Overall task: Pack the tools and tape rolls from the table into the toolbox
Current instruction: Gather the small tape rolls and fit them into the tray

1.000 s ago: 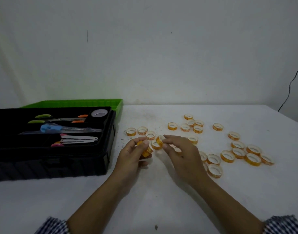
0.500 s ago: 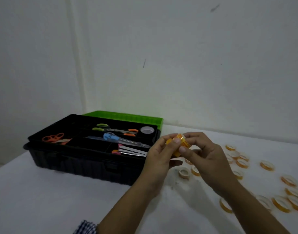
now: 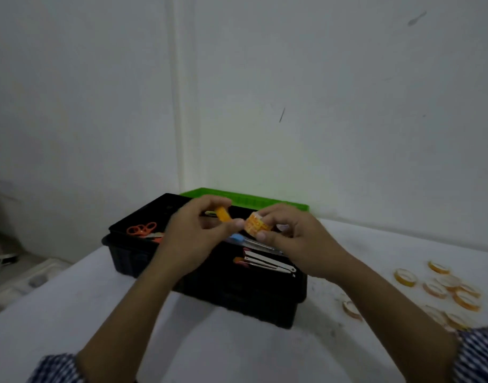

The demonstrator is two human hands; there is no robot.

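Left hand point(image 3: 193, 236) above open black toolbox point(image 3: 237, 294), curled fingers pinching an orange tape roll point(image 3: 223, 214) on edge; right hand point(image 3: 295, 239) just beside, fingertips gripping a stack of tape rolls point(image 3: 254, 225), thumb beneath; loose rolls point(image 3: 436, 288) on white table point(image 3: 237, 349), right of the box

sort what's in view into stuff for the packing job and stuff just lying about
Job: black plastic toolbox with green lid; orange tape roll in left hand; orange tape stack in right hand; loose orange tape rolls on white table; orange-handled scissors, packed.
Lying about: white cable and grey object, off-table left.
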